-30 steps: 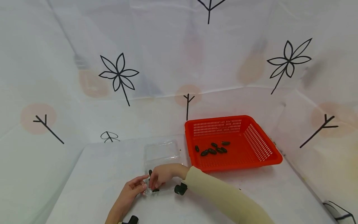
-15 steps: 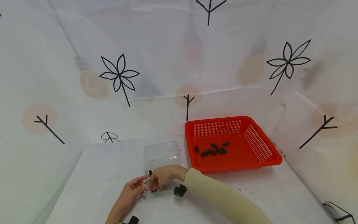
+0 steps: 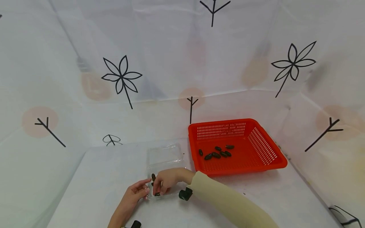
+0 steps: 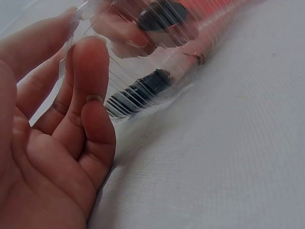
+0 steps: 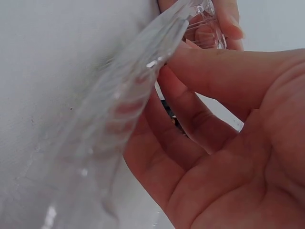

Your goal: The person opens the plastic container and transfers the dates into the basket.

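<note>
A clear plastic clamshell box [image 3: 164, 154] stands on the table with its lid tipped back. At its left side, my left hand [image 3: 131, 197] pinches the box wall; the left wrist view shows fingers on both sides of the plastic. My right hand [image 3: 167, 180] reaches down into the box, thumb and fingers bent together. Through the clear wall in the left wrist view, its fingers touch a dark green oval fruit [image 4: 163, 15], and a second fruit [image 4: 138, 94] lies lower by the wall. Another fruit [image 3: 153, 177] shows behind the right fingers. The right fingertips are partly hidden.
A red plastic basket [image 3: 256, 160] stands right of the box, with several dark green oval fruits [image 3: 216, 155] on its floor. The white table [image 3: 94, 183] meets a patterned cloth backdrop [image 3: 159, 79] at the back. The right forearm crosses in front of the basket.
The right hand has shifted slightly within the box, its fingers staying low near the front wall. The left hand keeps its place. The fruits in the basket have not moved.
</note>
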A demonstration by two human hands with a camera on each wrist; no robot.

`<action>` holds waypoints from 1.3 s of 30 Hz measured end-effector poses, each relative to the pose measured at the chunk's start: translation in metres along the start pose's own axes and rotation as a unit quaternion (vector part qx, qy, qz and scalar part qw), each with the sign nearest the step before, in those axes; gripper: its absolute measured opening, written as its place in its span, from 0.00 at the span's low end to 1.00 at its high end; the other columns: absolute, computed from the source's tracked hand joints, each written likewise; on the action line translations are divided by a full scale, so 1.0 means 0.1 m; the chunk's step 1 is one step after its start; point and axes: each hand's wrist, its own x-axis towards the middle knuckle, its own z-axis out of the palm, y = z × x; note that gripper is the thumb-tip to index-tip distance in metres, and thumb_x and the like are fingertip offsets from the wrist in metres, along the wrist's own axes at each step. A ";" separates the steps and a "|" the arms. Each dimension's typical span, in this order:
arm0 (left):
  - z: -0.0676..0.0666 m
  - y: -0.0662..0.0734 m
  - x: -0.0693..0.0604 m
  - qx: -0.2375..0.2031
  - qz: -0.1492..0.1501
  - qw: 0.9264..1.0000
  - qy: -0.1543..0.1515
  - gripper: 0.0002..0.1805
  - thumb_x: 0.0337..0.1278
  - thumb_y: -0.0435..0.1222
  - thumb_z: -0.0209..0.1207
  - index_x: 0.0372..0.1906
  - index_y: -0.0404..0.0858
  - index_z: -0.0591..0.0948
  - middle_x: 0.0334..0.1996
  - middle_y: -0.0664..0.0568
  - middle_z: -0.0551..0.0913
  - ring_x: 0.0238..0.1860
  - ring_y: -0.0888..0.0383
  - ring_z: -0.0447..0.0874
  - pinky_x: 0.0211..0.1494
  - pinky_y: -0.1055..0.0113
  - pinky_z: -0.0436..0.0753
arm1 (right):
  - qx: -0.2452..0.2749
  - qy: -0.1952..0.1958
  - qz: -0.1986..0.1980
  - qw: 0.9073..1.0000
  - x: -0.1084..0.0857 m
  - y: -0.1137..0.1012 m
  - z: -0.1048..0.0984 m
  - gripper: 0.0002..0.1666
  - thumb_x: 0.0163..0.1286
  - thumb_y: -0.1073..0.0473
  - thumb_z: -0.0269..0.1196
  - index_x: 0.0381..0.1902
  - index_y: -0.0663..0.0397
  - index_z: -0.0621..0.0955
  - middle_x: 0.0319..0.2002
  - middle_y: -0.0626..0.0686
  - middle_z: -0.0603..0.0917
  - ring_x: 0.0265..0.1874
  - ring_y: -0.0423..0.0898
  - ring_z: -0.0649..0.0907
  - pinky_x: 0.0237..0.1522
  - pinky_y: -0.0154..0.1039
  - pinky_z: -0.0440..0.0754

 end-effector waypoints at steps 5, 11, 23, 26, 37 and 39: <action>0.00 -0.01 0.01 0.007 -0.005 1.000 0.006 0.26 0.67 0.34 0.61 0.66 0.27 0.73 0.34 0.52 0.78 0.30 0.60 0.76 0.37 0.68 0.77 | 0.008 -0.001 -0.001 1.000 0.01 0.02 0.00 0.12 0.67 0.72 0.62 0.45 0.57 0.87 0.30 0.44 0.82 0.27 0.37 0.77 0.32 0.31 0.80; 0.00 -0.01 0.01 0.007 -0.024 1.000 0.017 0.27 0.65 0.35 0.62 0.66 0.28 0.73 0.35 0.50 0.77 0.30 0.59 0.75 0.38 0.67 0.77 | 0.010 -0.006 -0.011 1.000 -0.01 0.02 0.01 0.12 0.67 0.72 0.62 0.45 0.58 0.86 0.32 0.43 0.83 0.29 0.37 0.78 0.32 0.31 0.80; 0.00 -0.01 0.01 -0.002 -0.017 1.000 0.017 0.28 0.64 0.35 0.63 0.65 0.28 0.73 0.34 0.50 0.78 0.29 0.59 0.76 0.38 0.67 0.78 | -0.076 0.059 -0.041 0.994 -0.07 -0.03 -0.03 0.13 0.68 0.70 0.62 0.46 0.50 0.87 0.35 0.39 0.82 0.35 0.34 0.78 0.43 0.29 0.77; 0.00 -0.01 0.02 -0.002 -0.025 0.999 0.022 0.28 0.64 0.36 0.64 0.65 0.28 0.74 0.35 0.49 0.78 0.29 0.58 0.76 0.38 0.67 0.78 | -0.083 0.076 -0.043 0.993 -0.11 -0.05 -0.06 0.13 0.68 0.68 0.63 0.45 0.48 0.87 0.36 0.38 0.82 0.37 0.35 0.78 0.43 0.29 0.78; 0.02 0.01 0.01 0.015 -0.024 0.999 0.018 0.27 0.65 0.34 0.62 0.66 0.27 0.73 0.34 0.50 0.77 0.30 0.58 0.76 0.38 0.66 0.78 | -0.081 0.118 -0.034 0.989 -0.40 -0.09 -0.36 0.11 0.70 0.68 0.62 0.46 0.52 0.86 0.36 0.39 0.83 0.38 0.38 0.80 0.42 0.31 0.79; 0.02 0.01 0.01 0.014 -0.026 0.999 0.020 0.27 0.65 0.34 0.63 0.65 0.27 0.74 0.34 0.49 0.77 0.30 0.58 0.76 0.38 0.66 0.78 | -0.073 0.126 -0.029 0.989 -0.48 -0.07 -0.44 0.11 0.70 0.68 0.62 0.47 0.53 0.86 0.36 0.40 0.83 0.39 0.39 0.81 0.43 0.32 0.79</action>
